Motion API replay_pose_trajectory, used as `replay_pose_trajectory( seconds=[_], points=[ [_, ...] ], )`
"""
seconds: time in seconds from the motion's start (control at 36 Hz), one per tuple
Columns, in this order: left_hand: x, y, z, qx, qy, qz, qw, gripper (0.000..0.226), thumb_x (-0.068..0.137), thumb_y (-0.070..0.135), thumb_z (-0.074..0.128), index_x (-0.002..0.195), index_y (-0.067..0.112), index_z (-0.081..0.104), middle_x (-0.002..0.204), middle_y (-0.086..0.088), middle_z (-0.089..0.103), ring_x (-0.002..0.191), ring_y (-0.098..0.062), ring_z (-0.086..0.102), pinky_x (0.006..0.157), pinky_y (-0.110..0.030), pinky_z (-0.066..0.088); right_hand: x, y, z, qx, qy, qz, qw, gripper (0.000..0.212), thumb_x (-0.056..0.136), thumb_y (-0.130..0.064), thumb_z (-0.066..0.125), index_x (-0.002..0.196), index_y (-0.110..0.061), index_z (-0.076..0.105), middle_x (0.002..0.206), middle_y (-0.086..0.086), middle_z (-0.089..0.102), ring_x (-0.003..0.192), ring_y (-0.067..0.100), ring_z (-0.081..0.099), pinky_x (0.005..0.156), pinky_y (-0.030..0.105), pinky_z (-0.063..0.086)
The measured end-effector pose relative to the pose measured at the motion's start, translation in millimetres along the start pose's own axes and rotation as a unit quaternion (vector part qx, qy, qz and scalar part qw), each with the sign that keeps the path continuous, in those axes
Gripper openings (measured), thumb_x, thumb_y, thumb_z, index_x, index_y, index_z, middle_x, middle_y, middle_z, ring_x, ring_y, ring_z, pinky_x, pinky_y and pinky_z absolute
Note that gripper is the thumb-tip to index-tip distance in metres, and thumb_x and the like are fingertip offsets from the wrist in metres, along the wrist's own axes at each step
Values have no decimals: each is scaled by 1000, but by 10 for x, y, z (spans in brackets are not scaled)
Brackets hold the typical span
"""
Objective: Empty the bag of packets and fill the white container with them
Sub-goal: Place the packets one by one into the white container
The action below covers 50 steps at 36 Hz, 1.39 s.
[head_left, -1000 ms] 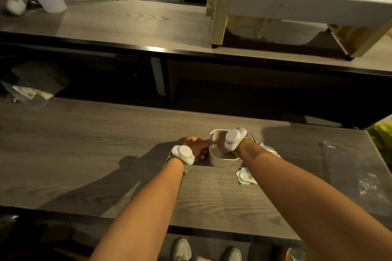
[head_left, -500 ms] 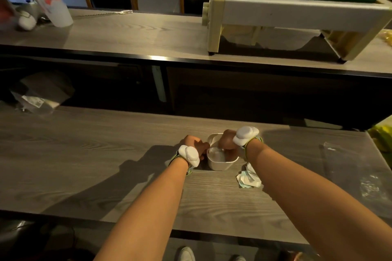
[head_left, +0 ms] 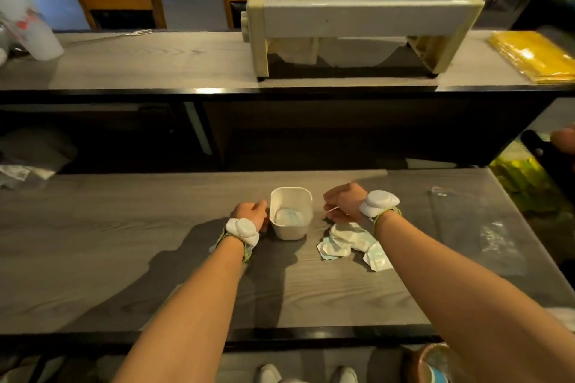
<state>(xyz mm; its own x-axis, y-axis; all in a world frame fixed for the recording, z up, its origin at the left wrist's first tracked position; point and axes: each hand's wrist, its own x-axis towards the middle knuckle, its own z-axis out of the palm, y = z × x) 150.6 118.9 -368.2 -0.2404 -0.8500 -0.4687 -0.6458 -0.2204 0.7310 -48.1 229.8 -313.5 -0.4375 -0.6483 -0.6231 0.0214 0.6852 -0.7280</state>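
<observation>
Container: white container (head_left: 291, 214) is sitting on the bench (head_left: 93, 242), one packet inside | Left hand (head_left: 250, 211) is curling loosely beside its left wall, holding nothing | Right hand (head_left: 342, 204) is pinching something thin (identity unclear) | Loose packets (head_left: 345, 242) are lying just below the right hand, right of the container, so nearer that hand.

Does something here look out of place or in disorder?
Only a little. The packets lie in a loose, crumpled heap on the table, right of the white container, partly under the right hand. One packet is already inside the container. Nothing looks spilled or damaged.
</observation>
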Motion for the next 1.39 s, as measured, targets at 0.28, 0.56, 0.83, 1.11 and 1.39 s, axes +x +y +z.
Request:
replay_pose_trajectory(
  seconds=[0.28, 0.56, 0.83, 1.11, 1.39],
  points=[
    [-245, -471, 491, -61, -182, -174, 966, 36, 98, 15, 33, 63, 11, 39, 54, -6, 41, 39, -12, 35, 46, -15, 26, 16, 1007, -520, -377, 146, 109, 908, 81, 77, -61, 63, 139, -14, 39, 142, 12, 44, 130, 30, 44, 107, 38, 39],
    [-596, -64, 1060, 18, -287, -135, 948, 26, 96, 16, 35, 71, 15, 43, 62, -2, 42, 39, -13, 36, 40, -9, 26, -291, 1355, -538, -328, 108, 85, 935, 59, 76, -41, 72, 126, -16, 53, 130, 11, 55, 119, 29, 56, 96, 30, 47],
    [-734, 66, 1224, -54, -273, -105, 955, 39, 100, 44, 34, 96, 9, 50, 84, -9, 59, 63, -22, 56, 47, -20, 37, -377, 1382, -430, 45, -6, 60, 997, 32, 83, -14, 70, 113, -3, 64, 81, 10, 72, 60, 17, 60, 59, 28, 49],
    [-731, -142, 1214, -121, -293, -41, 948, 10, 93, 8, 57, 84, 8, 61, 98, -18, 57, 91, -28, 59, 71, -33, 61, -376, 1306, -233, 44, -3, 14, 999, 46, 73, 9, 64, 110, -16, 53, 80, 11, 60, 66, 19, 54, 54, 28, 44],
    [-742, -233, 1130, -109, -255, -11, 961, 17, 97, 11, 48, 87, 9, 62, 83, -7, 60, 75, -14, 55, 55, -13, 49, -355, 1144, -94, -216, -59, -42, 974, 53, 71, -10, 78, 118, -11, 54, 102, 9, 62, 77, 18, 58, 58, 23, 49]
  ],
)
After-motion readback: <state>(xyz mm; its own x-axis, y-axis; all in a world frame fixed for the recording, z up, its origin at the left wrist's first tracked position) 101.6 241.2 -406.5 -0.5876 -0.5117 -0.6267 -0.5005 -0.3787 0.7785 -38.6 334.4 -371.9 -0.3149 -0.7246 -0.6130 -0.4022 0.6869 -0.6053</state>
